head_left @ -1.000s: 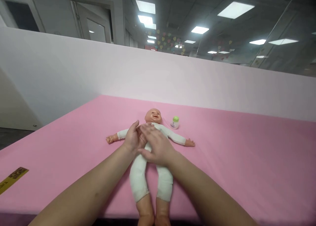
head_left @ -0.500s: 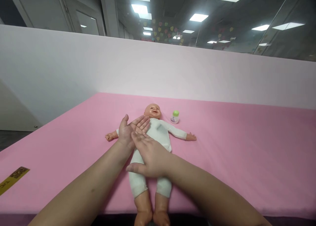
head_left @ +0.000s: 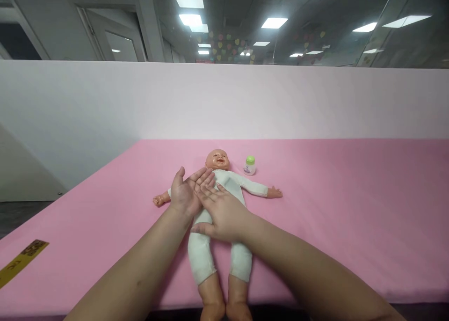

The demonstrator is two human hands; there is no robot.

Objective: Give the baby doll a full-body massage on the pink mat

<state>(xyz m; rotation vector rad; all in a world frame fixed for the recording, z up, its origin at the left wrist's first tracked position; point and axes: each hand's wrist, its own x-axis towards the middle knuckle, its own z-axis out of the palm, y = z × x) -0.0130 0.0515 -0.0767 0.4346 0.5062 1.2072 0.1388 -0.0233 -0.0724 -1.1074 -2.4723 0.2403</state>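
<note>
A baby doll (head_left: pixel 203 258) in a white suit lies on its back with its arms spread and its feet at the near edge. Above its torso I hold my left hand (head_left: pixel 187 192) palm up, fingers stretched out. My right hand (head_left: pixel 226 213) is palm down with the thumb apart, its fingers resting across the left palm. Neither hand shows any object in it. Beside the doll's head, to the right, stands a small clear jar (head_left: pixel 249 166) with a green lid. Part of the doll's torso and one of its arms are hidden behind my hands.
A pink sheet (head_left: pixel 333 218) covers the surface under the doll. A yellow strip with a printed code (head_left: pixel 23 262) lies at the left. Along the back runs a white wall panel (head_left: pixel 245 101), with glass and ceiling lights above it.
My right hand has slid forward along my left palm, toward the left fingers. The camera view has levelled and shifted slightly. Doll and jar stay in place.
</note>
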